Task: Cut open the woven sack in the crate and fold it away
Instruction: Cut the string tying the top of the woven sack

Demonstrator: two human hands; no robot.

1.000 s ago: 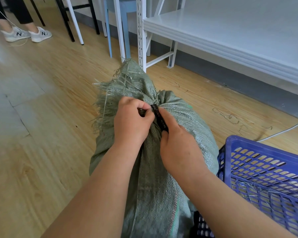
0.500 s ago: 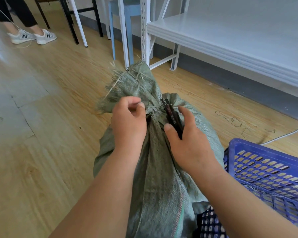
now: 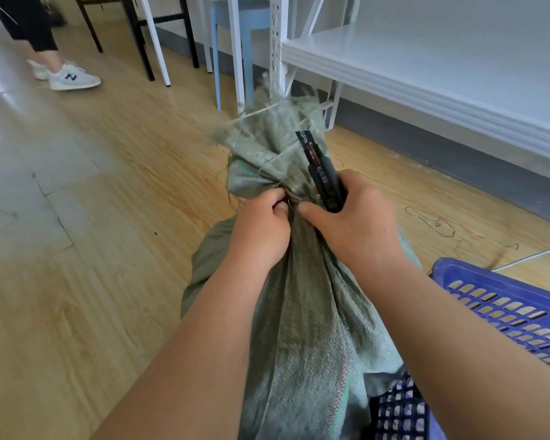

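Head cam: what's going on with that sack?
A person is working at the tied neck of a green woven sack that stands beside a blue plastic crate. The left hand pinches the bunched fabric just below the tie. The right hand grips a black utility knife, held against the neck and pointing up. The neck looks still tied; no cut shows yet.
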